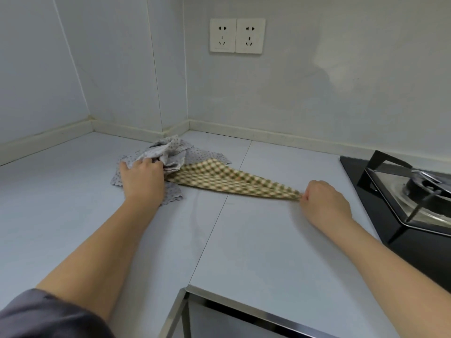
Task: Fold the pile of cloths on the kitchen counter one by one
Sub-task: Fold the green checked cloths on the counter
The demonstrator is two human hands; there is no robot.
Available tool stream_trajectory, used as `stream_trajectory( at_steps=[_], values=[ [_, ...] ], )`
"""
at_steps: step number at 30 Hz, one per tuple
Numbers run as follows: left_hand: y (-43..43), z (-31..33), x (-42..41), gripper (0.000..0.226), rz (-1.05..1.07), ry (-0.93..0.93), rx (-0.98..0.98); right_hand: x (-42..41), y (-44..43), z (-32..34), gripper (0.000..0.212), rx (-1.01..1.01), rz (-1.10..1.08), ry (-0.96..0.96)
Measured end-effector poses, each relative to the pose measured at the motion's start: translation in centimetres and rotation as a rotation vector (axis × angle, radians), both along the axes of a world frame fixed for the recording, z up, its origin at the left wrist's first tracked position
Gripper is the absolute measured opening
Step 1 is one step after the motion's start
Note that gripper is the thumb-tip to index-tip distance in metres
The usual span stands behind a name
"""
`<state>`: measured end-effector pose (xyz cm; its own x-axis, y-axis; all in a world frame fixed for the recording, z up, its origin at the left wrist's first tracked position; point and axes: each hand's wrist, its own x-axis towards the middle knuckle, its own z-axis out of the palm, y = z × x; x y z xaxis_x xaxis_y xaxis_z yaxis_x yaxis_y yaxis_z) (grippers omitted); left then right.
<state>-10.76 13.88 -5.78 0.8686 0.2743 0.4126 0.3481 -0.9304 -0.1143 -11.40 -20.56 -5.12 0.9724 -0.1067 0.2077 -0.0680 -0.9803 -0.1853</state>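
Now your right hand (322, 198) pinches one corner of the checked cloth (231, 180), fingers clenched around the tip, so the green-and-cream fabric is drawn out in a taut, narrow triangle just above the counter (268, 240). Your left hand (142, 178) lies on the grey dotted cloths (170, 152), its fingers curled into the bunched fabric on top of the heap. The wide end of the checked cloth runs under that heap, beside your left hand.

Both bare forearms reach across the pale grey counter, which has a thin seam (219, 211) running toward you between the two hands. The heap sits near the back corner, close to a cream upstand (268, 135) where the counter meets the light tiled wall (341, 81). Two white sockets (237, 35) are mounted side by side on that wall. A black gas hob (402, 196) with a pan support is set into the counter at your right, near your right hand. A grey sleeve (48, 315) shows at lower left, and a steel edge (244, 306) trims the counter's near side.
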Motion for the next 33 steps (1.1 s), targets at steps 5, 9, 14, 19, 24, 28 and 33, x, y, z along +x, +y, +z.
stream_trajectory(
  at_steps=[5, 9, 14, 19, 24, 28, 33],
  values=[
    [-0.4, -0.4, -0.2, 0.026, -0.097, -0.122, -0.032, -0.8, -1.4, -0.3, 0.008, 0.034, -0.056, -0.027],
    [-2.1, -0.4, -0.3, 0.034, -0.362, -0.216, -0.060, -0.7, -0.6, -0.4, 0.027, -0.009, 0.101, -0.158],
    [-2.1, -1.9, 0.6, 0.040, -0.325, 0.078, -0.187, -0.9, 0.3, -0.9, 0.044, 0.055, 0.478, 0.056],
    [-0.7, -1.9, 1.1, 0.044, -0.182, 0.114, -0.198, -0.9, 0.4, -1.3, 0.042, 0.028, 0.352, 0.031],
    [-4.9, -1.0, 0.1, 0.031, -0.343, -0.048, -0.231, -1.4, 0.6, -1.0, 0.045, 0.001, 0.328, 0.069],
    [-10.1, -0.4, -1.2, 0.029, -0.613, -0.043, -0.313, -2.0, 0.3, -0.2, 0.053, 0.035, 0.341, 0.119],
    [-15.2, -1.2, -2.1, 0.050, -0.731, 0.144, -0.364, -2.5, -0.5, 0.0, 0.061, 0.088, 0.344, 0.109]
  ],
)
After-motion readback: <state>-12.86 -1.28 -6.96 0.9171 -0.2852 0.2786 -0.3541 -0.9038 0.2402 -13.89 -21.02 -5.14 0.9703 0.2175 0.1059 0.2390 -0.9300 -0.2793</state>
